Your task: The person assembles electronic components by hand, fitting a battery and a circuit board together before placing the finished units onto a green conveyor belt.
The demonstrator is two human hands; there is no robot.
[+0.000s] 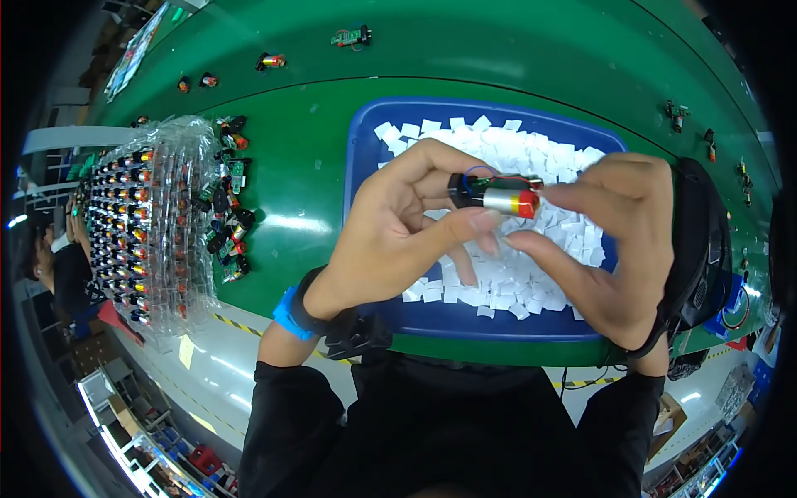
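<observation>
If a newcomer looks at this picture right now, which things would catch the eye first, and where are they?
Probably the blue tray on the green table, with many white pieces in it. Over the tray, the left hand holds a red-ended part, with the right hand close to its red end. At the picture's left, rows of small parts sit in clear plastic.

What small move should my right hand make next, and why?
I'd probably bring the thumb of the right hand up to the red end of the module: the left hand grips it, leaving that end exposed, and the thumb sits apart below.
</observation>
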